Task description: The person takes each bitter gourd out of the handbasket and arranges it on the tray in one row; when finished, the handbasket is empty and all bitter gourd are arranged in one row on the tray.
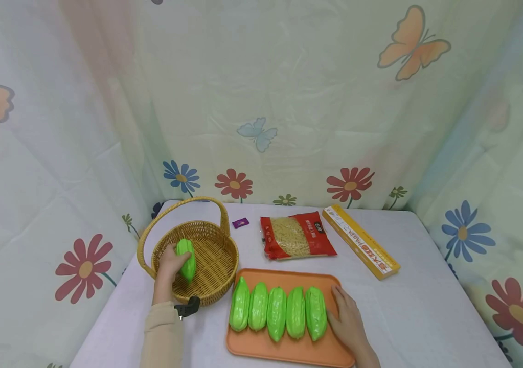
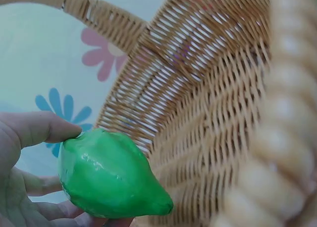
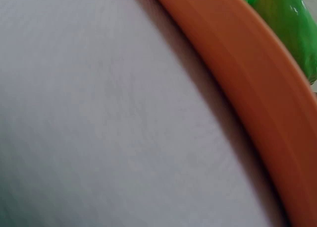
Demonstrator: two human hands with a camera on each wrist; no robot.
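My left hand [image 1: 171, 263] holds a glossy green gourd-like vegetable [image 1: 187, 260] between thumb and fingers, over the inside of a round wicker basket [image 1: 217, 260]. In the left wrist view, the green vegetable [image 2: 111, 175] tapers to a blunt tip beside the woven basket wall [image 2: 208, 118]. Several similar green vegetables [image 1: 277, 314] lie side by side on an orange tray [image 1: 289, 352]. At the tray's right edge rests my right hand [image 1: 349, 324], its fingers extended and its thumb close to the rightmost vegetable [image 1: 316, 313]. The right wrist view shows the tray rim [image 3: 247, 93], not the hand.
Behind the tray lies a red bag of pasta [image 1: 293, 236], with a long yellow box [image 1: 360, 241] angled to its right. A small purple packet [image 1: 240, 223] sits beside the basket. The basket's tall arched handle [image 1: 187, 200] rises above its rim. Patterned curtains surround the white table [image 1: 422, 306].
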